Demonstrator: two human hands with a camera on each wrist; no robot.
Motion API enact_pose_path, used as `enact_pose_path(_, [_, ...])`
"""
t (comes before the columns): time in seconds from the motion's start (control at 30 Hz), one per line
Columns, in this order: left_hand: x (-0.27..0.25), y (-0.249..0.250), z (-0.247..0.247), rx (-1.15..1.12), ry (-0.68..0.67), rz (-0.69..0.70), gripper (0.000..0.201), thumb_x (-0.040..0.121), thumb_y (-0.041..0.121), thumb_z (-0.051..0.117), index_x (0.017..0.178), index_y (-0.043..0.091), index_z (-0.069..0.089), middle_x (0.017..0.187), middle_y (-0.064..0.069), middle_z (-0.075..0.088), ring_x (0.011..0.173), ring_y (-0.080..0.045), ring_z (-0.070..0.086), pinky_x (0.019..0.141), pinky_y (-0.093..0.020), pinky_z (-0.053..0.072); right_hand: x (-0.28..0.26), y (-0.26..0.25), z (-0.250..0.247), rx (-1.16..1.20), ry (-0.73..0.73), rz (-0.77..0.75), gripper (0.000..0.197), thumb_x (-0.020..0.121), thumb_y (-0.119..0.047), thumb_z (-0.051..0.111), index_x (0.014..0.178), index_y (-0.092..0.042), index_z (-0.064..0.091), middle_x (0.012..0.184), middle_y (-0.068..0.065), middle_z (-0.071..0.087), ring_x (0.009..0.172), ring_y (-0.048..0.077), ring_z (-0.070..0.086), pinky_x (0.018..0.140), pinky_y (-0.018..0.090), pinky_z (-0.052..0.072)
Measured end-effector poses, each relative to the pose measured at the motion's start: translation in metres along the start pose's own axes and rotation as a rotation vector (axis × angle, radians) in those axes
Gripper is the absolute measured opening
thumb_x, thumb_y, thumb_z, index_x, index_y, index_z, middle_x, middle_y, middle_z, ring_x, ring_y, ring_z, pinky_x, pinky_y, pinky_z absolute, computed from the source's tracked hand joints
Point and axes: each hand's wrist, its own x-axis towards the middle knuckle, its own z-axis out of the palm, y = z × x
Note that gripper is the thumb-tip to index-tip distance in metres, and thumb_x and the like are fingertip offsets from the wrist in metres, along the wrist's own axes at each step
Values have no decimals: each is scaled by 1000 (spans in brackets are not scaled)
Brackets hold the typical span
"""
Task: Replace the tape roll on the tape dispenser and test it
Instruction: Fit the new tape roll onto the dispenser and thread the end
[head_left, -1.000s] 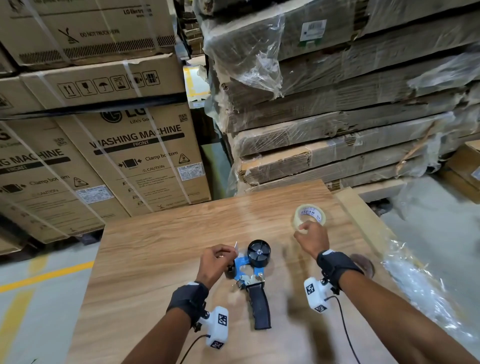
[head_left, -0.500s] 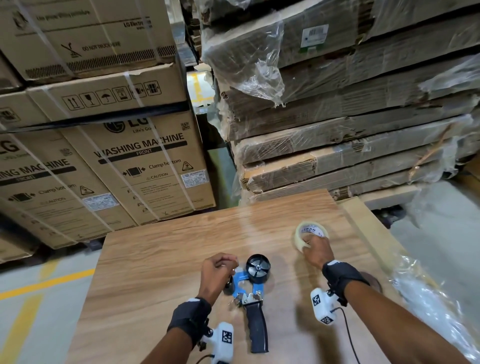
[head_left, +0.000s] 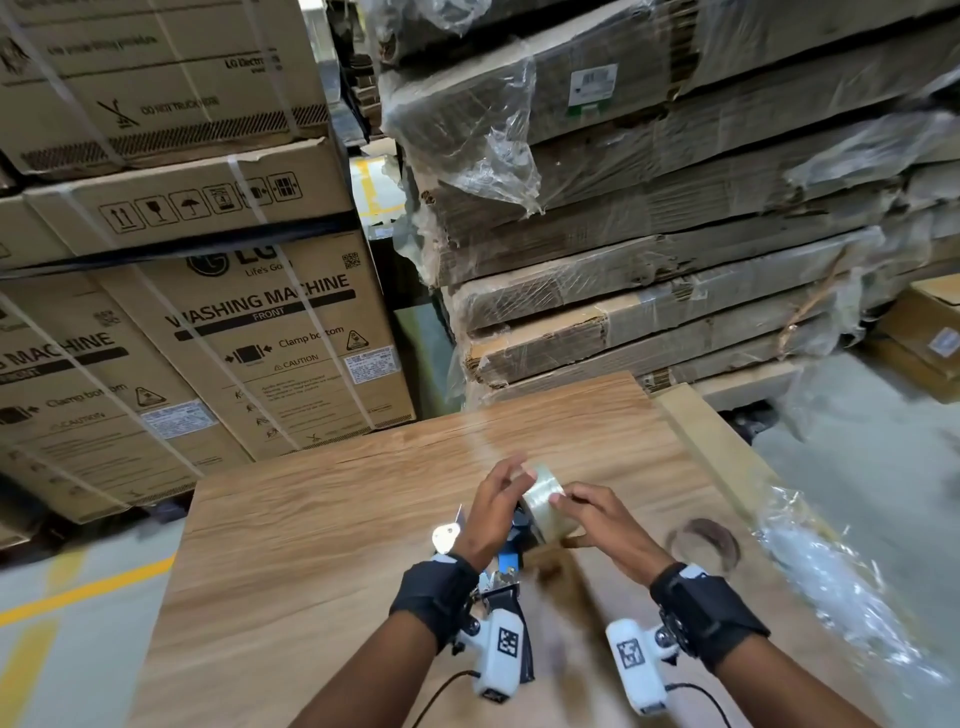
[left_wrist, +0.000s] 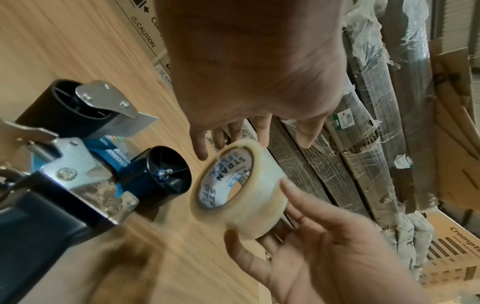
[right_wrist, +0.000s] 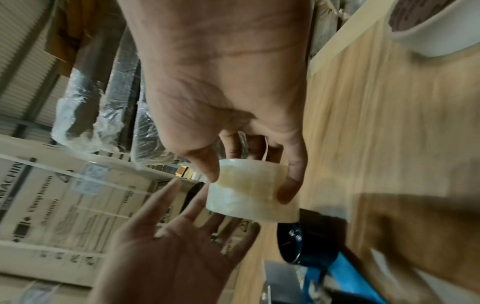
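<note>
Clear tape roll (head_left: 544, 500) between raised hands (head_left: 550, 512)

Soft, even indoor light fills the head view, neither dim nor harsh. The bench (head_left: 322, 519) shows faint blurred shadows under the forearms. Plastic wrap (head_left: 467, 119) on the stacked cardboard catches pale glare. Straight box edges bow toward the corners in wide-angle distortion, stronger still in both wrist views. Motion blur smears the tape roll (left_wrist: 239, 185) and the right hand (left_wrist: 324, 257); in the right wrist view the left hand (right_wrist: 166, 257) and the bench grain are soft and streaked.
</note>
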Motion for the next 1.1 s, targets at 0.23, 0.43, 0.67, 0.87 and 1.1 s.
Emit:
enact_pose_path(0.23, [-22, 1, -15, -202, 58, -24, 25, 99, 23, 57, 119, 11, 66, 103, -6, 71, 89, -18, 67, 80, -35, 52, -25, -8, 25, 36, -67, -108, 20, 103, -24, 62, 111, -9, 72, 116, 28, 65, 97, 22, 68, 83, 42, 63])
enact_pose_path(0.43, [-31, -1, -35, -236, 88, -111, 31, 94, 39, 59, 100, 11, 72, 98, -10, 70, 93, -27, 65, 83, -49, 56, -35, -14, 48, -15, -61, -138, 18, 101, -23, 64, 104, -7, 71, 97, 13, 63, 90, 20, 65, 74, 36, 63])
enact_pose_path(0.67, [-47, 6, -43, -197, 123, 24, 33, 100, 35, 54, 93, 6, 67, 90, -3, 69, 88, -25, 64, 81, -45, 52, -41, -24, 70, -41, 18, -169, 24, 97, -30, 69, 95, -6, 72, 84, 8, 46, 81, 19, 52, 69, 39, 64])
enact_pose_path(0.87, [-62, 0, -44, -139, 27, 165, 26, 99, 25, 60, 124, 19, 66, 95, 11, 71, 81, -11, 67, 68, -40, 59, -48, -35, 81, 3, 146, -172, 25, 91, -37, 75, 96, -14, 81, 87, 11, 66, 82, 14, 61, 58, 32, 60])
enact_pose_path(1.1, [-68, -4, -56, -156, -62, 171, 57, 76, 32, 73, 131, 21, 62, 107, -4, 71, 88, -29, 68, 81, -60, 56, -53, -40, 82, 89, 290, -141, 48, 88, -29, 79, 134, -26, 67, 87, 27, 72, 74, 13, 61, 49, 23, 51])
